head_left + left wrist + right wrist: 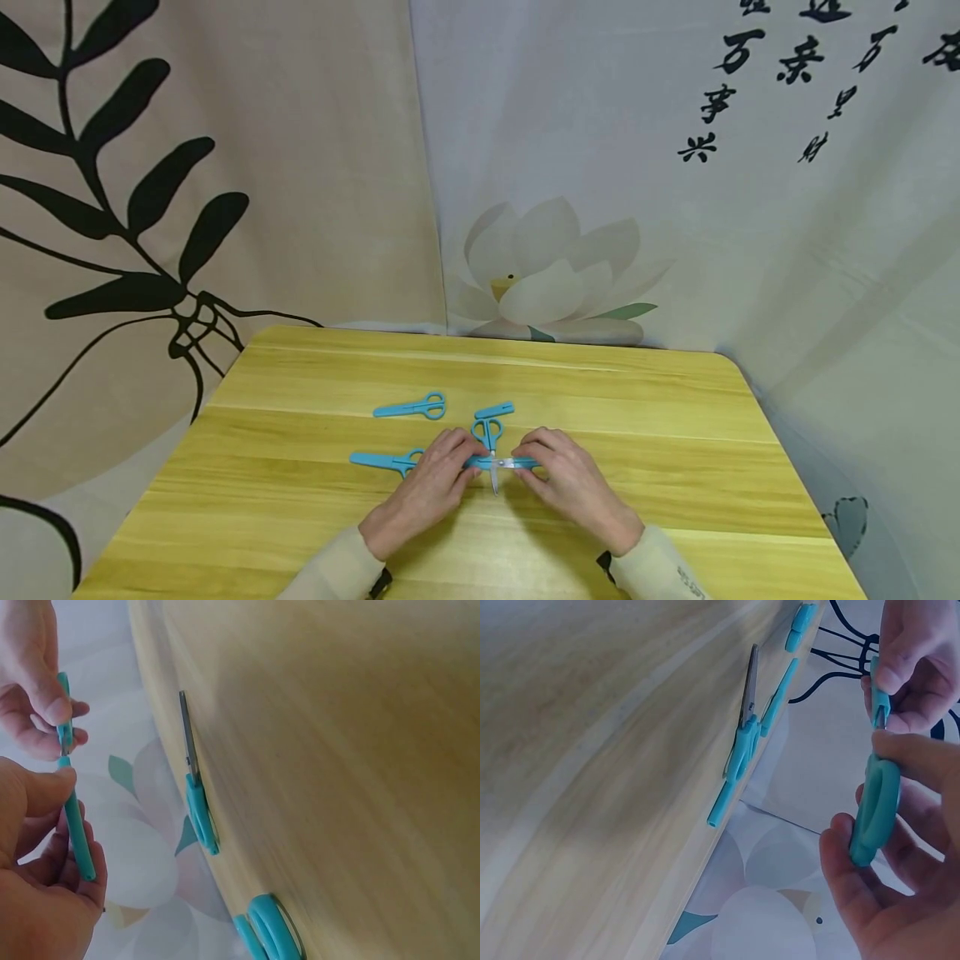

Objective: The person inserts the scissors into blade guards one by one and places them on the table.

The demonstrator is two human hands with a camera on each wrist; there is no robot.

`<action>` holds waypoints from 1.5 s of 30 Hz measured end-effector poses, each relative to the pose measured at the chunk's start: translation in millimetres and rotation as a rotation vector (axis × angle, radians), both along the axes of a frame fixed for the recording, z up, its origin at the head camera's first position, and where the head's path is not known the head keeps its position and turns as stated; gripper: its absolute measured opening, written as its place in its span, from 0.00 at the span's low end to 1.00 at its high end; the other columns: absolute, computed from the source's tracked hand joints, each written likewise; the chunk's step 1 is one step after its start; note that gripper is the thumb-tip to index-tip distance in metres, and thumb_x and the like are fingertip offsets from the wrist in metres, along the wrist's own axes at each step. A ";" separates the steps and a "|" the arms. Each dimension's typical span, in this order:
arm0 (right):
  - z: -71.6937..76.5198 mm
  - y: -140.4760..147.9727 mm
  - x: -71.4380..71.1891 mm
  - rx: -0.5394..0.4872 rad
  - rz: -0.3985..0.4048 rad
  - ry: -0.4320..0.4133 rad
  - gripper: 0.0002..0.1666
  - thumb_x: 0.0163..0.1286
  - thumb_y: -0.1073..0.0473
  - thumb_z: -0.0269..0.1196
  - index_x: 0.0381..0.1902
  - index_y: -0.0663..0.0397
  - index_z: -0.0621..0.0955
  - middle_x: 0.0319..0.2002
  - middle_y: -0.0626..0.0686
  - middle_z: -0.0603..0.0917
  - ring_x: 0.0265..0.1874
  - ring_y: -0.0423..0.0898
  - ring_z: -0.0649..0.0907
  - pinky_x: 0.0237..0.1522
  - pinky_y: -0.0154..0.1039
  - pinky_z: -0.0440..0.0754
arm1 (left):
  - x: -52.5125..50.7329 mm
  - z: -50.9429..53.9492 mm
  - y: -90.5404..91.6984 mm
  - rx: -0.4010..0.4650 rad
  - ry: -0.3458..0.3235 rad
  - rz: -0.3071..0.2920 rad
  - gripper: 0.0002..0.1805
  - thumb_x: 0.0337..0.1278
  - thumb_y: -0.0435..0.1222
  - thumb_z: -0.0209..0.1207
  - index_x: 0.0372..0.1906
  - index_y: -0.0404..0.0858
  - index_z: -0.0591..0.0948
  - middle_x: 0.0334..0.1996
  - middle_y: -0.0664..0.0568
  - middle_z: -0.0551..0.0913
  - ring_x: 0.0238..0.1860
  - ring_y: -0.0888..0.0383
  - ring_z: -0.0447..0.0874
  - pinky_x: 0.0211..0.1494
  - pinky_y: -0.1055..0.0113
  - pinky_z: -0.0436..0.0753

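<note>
Scissors in hand [889, 799]: blue pair, held just over the bare scissors [195, 778], little strip of metal showing
Blade cover [78, 836]: blue, partway onto the held pair
Left grip [441, 468]: pinching that cover
Right grip [567, 478]: pinching the handle end
Loose cover [494, 410]: on the table [675, 417], just past the bare scissors' handles
Left of the bare scissors: near covered pair [378, 460], far covered pair [407, 408]

Four blue scissors [194, 796], four sheaths [494, 411], one table [637, 408]
</note>
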State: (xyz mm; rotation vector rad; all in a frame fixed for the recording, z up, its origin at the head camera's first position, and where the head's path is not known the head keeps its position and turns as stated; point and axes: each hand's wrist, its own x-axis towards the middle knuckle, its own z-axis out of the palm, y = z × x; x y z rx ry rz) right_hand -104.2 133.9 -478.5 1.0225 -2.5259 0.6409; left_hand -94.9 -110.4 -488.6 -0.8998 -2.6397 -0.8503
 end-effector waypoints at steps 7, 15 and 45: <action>1.2 -2.1 -0.2 0.003 0.018 -0.007 0.15 0.57 0.60 0.81 0.41 0.50 0.88 0.45 0.46 0.84 0.42 0.44 0.83 0.42 0.38 0.85 | 0.7 1.5 0.7 0.012 -0.048 -0.001 0.09 0.64 0.34 0.70 0.47 0.44 0.85 0.45 0.58 0.80 0.48 0.59 0.78 0.51 0.61 0.83; 0.5 -4.3 -1.4 -0.002 0.036 0.004 0.15 0.57 0.60 0.81 0.41 0.51 0.88 0.44 0.46 0.84 0.41 0.43 0.84 0.41 0.37 0.86 | -0.3 2.8 0.0 0.001 -0.059 -0.030 0.08 0.66 0.33 0.69 0.47 0.43 0.86 0.46 0.57 0.80 0.47 0.59 0.78 0.49 0.61 0.83; 0.9 -11.4 -3.3 -0.024 0.080 0.005 0.15 0.57 0.64 0.80 0.41 0.54 0.87 0.44 0.47 0.83 0.39 0.41 0.85 0.39 0.31 0.85 | -3.9 3.5 -5.4 -0.035 0.080 -0.091 0.10 0.64 0.33 0.69 0.48 0.43 0.85 0.46 0.57 0.79 0.46 0.59 0.77 0.48 0.64 0.82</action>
